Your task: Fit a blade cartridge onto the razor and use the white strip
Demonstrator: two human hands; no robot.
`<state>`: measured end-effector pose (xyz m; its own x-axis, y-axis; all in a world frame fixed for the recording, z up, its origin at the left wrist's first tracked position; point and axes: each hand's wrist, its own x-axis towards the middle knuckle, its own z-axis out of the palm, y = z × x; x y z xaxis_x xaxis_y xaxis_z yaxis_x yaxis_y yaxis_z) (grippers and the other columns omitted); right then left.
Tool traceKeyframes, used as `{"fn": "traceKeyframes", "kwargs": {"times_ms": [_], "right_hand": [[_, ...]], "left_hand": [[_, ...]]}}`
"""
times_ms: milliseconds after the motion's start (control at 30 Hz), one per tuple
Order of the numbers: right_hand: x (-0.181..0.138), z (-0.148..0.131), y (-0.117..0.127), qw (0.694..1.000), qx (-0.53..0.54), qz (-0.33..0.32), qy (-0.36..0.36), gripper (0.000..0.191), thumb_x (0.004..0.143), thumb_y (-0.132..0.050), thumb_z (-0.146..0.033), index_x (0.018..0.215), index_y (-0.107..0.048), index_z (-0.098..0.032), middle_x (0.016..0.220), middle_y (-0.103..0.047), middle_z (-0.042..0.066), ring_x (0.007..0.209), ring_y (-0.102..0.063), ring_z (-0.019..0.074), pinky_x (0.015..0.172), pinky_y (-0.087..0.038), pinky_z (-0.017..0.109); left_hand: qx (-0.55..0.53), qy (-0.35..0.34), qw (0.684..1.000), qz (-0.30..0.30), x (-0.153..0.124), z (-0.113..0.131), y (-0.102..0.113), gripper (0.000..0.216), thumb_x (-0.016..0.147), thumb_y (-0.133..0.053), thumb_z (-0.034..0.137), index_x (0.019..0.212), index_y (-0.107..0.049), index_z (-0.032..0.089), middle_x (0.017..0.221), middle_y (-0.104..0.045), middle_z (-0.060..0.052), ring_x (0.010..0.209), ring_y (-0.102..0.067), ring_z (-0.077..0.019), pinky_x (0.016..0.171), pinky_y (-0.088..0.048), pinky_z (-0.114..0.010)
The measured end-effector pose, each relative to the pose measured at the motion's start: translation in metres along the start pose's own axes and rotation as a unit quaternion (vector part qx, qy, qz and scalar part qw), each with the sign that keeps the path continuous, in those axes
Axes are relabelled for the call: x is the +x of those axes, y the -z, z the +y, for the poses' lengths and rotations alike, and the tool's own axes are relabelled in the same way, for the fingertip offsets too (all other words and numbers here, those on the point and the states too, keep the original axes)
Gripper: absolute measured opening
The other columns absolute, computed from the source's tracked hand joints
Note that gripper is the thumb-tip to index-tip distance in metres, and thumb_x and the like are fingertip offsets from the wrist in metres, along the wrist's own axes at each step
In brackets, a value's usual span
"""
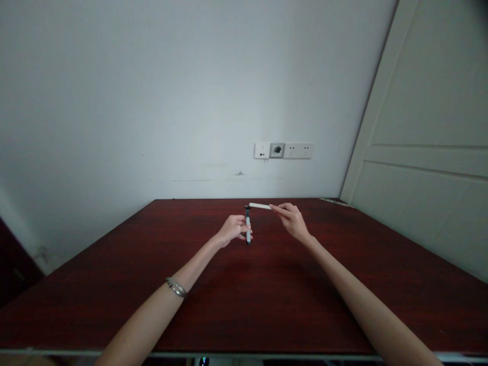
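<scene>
My left hand is closed around a slim white-and-black pen-like stick, held nearly upright above the dark red table. My right hand pinches a second thin white stick, held level. Its left tip meets the top end of the upright one. Both hands hover over the far middle of the table. A metal bracelet sits on my left wrist.
A white wall rises behind the table with a row of sockets and a switch plate. A pale door stands at the right. A thin flat strip lies at the table's far right corner.
</scene>
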<state>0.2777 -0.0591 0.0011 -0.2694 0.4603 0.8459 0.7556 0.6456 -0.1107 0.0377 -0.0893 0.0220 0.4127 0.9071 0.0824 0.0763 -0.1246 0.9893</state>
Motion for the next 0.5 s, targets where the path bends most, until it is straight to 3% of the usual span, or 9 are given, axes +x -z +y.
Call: {"fn": "traceKeyframes", "kwargs": {"times_ms": [300, 500], "right_hand": [[0.003, -0.017, -0.004, 1.000, 0.018, 0.001, 0.002, 0.032, 0.089, -0.043, -0.022, 0.115, -0.059, -0.031, 0.087, -0.061, 0.004, 0.079, -0.053, 0.0156, 0.070, -0.036, 0.029], [-0.001, 0.006, -0.002, 0.998, 0.043, 0.022, -0.044, 0.030, 0.086, -0.046, -0.024, 0.109, -0.064, -0.028, 0.085, -0.063, 0.005, 0.078, -0.054, 0.0164, 0.070, -0.038, 0.030]], "left_hand": [[0.009, -0.005, 1.000, -0.005, 0.000, 0.000, 0.002, 0.012, 0.071, -0.061, 0.018, 0.077, -0.054, 0.010, 0.071, -0.063, -0.007, 0.059, -0.065, -0.0174, 0.053, -0.053, -0.029], [0.013, -0.007, 1.000, -0.005, 0.000, 0.001, 0.004, 0.013, 0.071, -0.061, 0.017, 0.080, -0.055, 0.010, 0.074, -0.064, -0.009, 0.060, -0.065, -0.0175, 0.055, -0.053, -0.031]]}}
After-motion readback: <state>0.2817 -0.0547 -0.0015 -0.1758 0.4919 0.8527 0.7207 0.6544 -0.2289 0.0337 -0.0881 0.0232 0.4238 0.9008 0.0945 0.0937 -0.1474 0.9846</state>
